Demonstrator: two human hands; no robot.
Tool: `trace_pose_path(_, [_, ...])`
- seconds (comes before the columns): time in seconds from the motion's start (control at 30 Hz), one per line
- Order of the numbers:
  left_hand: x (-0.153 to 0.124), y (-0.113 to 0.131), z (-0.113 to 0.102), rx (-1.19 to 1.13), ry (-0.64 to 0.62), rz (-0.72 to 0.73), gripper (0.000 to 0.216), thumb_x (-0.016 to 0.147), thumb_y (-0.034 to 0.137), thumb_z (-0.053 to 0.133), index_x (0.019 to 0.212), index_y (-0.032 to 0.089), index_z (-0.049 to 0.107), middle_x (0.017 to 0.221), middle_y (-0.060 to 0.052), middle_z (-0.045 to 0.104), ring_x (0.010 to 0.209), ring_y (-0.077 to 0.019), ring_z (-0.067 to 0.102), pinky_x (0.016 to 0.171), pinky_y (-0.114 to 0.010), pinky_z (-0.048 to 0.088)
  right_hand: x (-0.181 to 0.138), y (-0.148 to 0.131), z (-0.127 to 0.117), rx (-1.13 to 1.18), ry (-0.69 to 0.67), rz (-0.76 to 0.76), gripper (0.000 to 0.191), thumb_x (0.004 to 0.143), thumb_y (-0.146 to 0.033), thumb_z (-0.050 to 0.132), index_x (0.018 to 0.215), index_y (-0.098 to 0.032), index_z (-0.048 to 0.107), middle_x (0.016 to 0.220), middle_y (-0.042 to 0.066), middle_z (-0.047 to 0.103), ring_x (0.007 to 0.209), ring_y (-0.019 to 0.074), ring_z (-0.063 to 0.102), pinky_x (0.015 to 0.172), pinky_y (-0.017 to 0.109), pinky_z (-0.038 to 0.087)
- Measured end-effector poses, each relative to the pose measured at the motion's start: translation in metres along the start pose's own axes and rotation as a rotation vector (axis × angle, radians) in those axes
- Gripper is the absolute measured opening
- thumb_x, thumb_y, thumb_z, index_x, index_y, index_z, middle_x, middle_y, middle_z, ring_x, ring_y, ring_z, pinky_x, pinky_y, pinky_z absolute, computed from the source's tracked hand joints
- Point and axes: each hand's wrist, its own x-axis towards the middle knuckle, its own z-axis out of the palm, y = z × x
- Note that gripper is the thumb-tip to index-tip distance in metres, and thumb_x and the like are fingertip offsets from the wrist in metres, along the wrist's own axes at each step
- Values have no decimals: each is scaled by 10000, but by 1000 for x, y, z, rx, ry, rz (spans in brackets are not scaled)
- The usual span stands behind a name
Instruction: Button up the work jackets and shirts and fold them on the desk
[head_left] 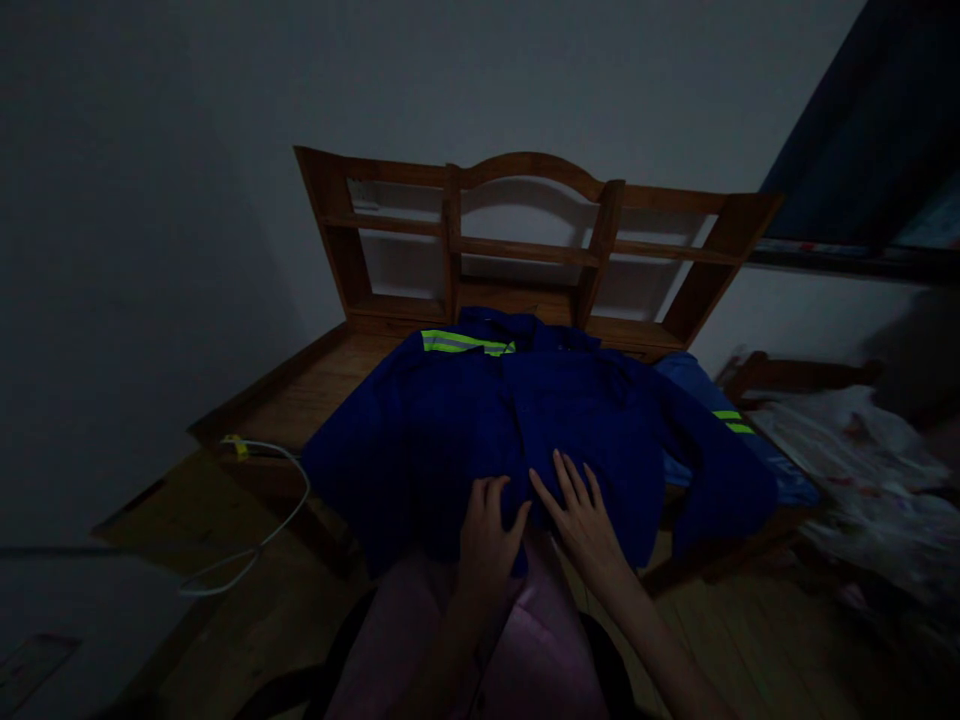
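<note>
A dark blue work jacket [450,420] with a collar and a yellow-green reflective stripe is spread over the wooden desk [322,385], its lower hem hanging off the front edge. Its collar faces the back and its sleeves reach out to both sides. On the lower front, left of the centre closure, rests my left hand [487,530], loosely bent with the thumb apart from the fingers. My right hand [585,520] lies with fingers stretched out on the cloth right of the closure. Neither hand visibly grips anything.
Behind the jacket rises a wooden shelf unit [529,245]. Lighter blue clothing [686,375] with reflective stripes lies under the right sleeve. A white cable [304,490] loops off the desk's left corner. Clear plastic bags [855,440] are piled at the right. The room is dim.
</note>
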Motion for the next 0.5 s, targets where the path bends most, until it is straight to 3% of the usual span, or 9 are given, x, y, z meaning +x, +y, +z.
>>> trace_pose_path(0.1, [2, -5, 3, 80, 47, 64, 318, 790, 255, 593, 1107, 238, 562, 1119, -81, 530, 1074, -249, 528, 911, -399, 436, -4, 3, 0, 27, 5, -20, 782, 756, -27, 493, 1432, -339, 256, 1514, 55, 192, 1358, 296, 263, 1064, 582, 287])
trace_pose_path(0.2, [6, -8, 1, -26, 33, 56, 187, 859, 223, 482, 999, 251, 604, 1011, -57, 583, 989, -213, 565, 892, -363, 433, -10, 10, -5, 116, 20, -14, 718, 792, -48, 450, 1433, -314, 267, 1480, 55, 291, 1327, 257, 337, 1072, 537, 321])
trace_pose_path(0.37, [13, -12, -6, -253, 36, -95, 176, 872, 295, 479, 946, 249, 631, 927, -39, 641, 884, -199, 591, 818, -321, 436, -9, 10, -15, 269, 139, 124, 453, 872, -155, 448, 1302, -292, 480, 1294, 68, 520, 1177, 240, 507, 974, 462, 454])
trace_pose_path(0.5, [16, -10, -10, -264, 57, -107, 205, 876, 291, 470, 1021, 249, 609, 923, -43, 633, 866, -190, 593, 794, -305, 438, 1, -3, -19, 289, 119, 70, 320, 881, -205, 476, 1175, -275, 581, 1226, 85, 559, 1109, 251, 545, 927, 450, 478])
